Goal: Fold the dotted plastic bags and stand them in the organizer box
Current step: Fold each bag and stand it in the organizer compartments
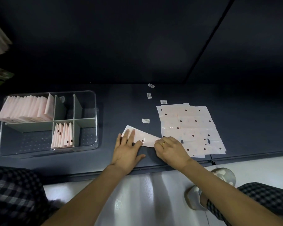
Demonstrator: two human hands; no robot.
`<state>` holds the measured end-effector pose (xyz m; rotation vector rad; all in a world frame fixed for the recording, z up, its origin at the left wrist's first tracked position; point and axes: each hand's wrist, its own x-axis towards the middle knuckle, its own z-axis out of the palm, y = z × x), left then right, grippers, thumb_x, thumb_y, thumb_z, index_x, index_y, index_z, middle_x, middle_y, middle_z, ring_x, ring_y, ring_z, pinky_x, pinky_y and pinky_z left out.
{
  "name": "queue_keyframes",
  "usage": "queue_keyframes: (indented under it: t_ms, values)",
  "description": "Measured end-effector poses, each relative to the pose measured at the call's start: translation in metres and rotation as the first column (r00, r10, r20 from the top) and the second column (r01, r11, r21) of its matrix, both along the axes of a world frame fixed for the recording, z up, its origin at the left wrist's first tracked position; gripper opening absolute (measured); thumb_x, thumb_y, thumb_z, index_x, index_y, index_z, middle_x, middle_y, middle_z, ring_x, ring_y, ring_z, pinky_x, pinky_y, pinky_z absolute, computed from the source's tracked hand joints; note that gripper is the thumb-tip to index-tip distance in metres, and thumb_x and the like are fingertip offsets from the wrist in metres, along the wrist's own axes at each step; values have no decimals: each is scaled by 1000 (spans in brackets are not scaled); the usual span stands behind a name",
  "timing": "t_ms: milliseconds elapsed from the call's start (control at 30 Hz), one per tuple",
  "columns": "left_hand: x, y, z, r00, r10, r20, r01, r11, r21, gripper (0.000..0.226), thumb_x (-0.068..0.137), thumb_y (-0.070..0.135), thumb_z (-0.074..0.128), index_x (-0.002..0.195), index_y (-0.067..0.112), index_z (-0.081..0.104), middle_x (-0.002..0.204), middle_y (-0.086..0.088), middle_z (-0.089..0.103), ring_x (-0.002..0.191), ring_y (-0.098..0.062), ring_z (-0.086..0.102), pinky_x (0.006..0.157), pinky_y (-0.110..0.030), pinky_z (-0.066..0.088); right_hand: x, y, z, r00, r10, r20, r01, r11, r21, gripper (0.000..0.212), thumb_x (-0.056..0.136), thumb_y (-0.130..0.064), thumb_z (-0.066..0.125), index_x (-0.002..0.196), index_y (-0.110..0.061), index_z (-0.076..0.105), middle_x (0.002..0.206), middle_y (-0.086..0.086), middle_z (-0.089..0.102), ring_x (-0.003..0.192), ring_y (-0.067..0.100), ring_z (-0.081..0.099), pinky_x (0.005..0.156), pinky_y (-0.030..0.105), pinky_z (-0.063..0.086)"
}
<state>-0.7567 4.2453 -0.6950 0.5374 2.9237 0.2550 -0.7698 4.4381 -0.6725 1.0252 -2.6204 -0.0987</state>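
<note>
Half-folded dotted bag [143, 137] lying on the dark tabletop [121, 103], long axis left–right between the hands: left hand [127, 150] presses flat, fingers straight, while right hand [169, 149] apparently pinches its right end, organizer box [95, 128] leftward.

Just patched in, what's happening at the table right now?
A person is folding a pink dotted bag on the dark table. The left hand presses flat on one end while the right hand pinches the other end. A pile of unfolded bags lies just to the right. The clear organizer box on the left already holds folded bags standing in a front compartment and a row of plain pink packets in the back left one.
</note>
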Motion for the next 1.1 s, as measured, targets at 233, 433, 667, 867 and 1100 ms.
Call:
queue_keyframes:
  t_ms: [233,433,667,867,1100]
  values:
    - [19,1,1,995,41,-94,-20,977,211,33,41,16,92,63,23,68,68,13,62,62,-8,61,47,-16,42,41,-40,1,995,39,92,-11,959,-283,14,80,-19,64,66,-17,65,63,-6,62,60,13,59,55,23,44]
    - [19,-8,-8,981,174,89,-196,879,434,16,89,11,59,96,16,73,100,4,66,96,-17,56,72,-25,43,42,-27,-11,747,-31,665,371,849,-377,27,80,-19,69,107,-16,65,101,-3,65,98,10,53,84,19,39]
    - [13,-5,-13,884,426,190,-466,779,420,16,87,34,65,86,21,73,94,8,49,93,-16,38,77,-25,27,8,-31,-6,430,-77,899,788,518,-332,8,89,-21,63,84,-14,64,78,-3,63,75,10,55,69,16,41]
    - [8,1,-12,839,468,278,-541,771,337,20,89,44,58,91,28,71,100,9,38,103,-17,35,81,-26,22,-10,-37,-7,304,-249,920,846,514,-141,20,91,-23,58,93,-6,68,98,7,69,94,20,61,79,23,43]
    - [13,9,-1,838,511,192,-546,775,318,28,89,42,59,109,22,58,118,0,45,113,-22,39,93,-30,29,-12,-40,-5,237,-274,932,871,485,-79,15,91,-22,56,89,-10,65,102,8,69,99,23,60,86,29,45]
